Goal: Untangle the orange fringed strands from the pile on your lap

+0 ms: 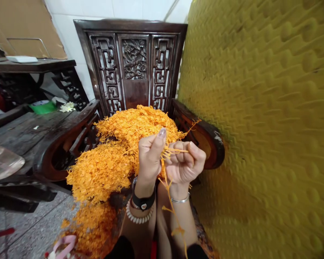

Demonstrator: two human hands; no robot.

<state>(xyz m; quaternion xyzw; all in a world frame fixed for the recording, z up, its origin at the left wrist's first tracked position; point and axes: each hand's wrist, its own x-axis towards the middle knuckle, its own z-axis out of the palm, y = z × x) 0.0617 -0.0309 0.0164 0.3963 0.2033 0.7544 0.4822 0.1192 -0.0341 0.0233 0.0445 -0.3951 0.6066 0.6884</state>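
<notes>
My left hand [150, 154] and my right hand [185, 163] are held up close together, both closed in a pinch on thin orange thread [170, 151] that runs between them. A strand of it hangs down between my wrists. Behind the hands a large heap of orange knotted cord pieces [116, 158] covers the seat of a dark carved wooden chair [132, 64] and spills toward the floor. My left wrist wears a black watch and a bead bracelet, and a thin silver bangle sits on my right wrist.
A big yellow textured mass [261, 126] fills the right side, close to my right hand. A dark wooden table [24, 129] stands at the left with a green dish and white flower on it. Grey speckled floor lies below left. A pink loop [64, 244] lies near the bottom.
</notes>
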